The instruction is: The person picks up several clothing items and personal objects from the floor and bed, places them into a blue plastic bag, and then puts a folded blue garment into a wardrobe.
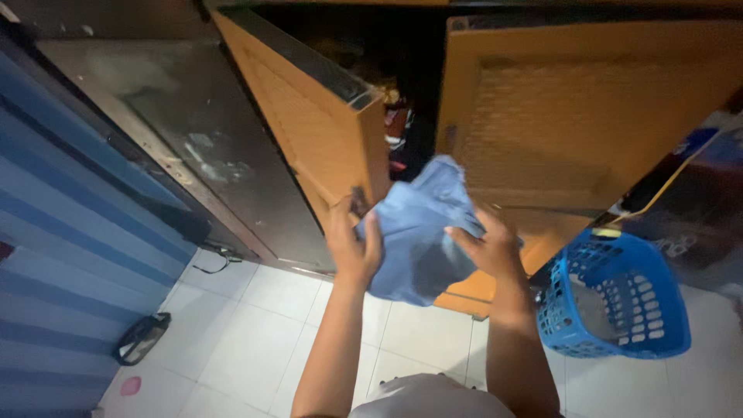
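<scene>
A light blue cloth garment [422, 228] hangs between both hands in front of an orange wooden cupboard. My left hand [352, 244] grips its left edge, close to the edge of the open cupboard door [309, 124]. My right hand [487, 246] holds its right side, fingers curled into the fabric. The cloth's upper end reaches toward the dark gap of the cupboard interior [398, 116], where some items show dimly.
A blue plastic lattice basket [619, 298] stands on the white tiled floor [263, 333] at right. The second cupboard door [588, 108] is shut. A blue striped surface [70, 255] fills the left. A dark flat object [141, 337] lies on the floor by it.
</scene>
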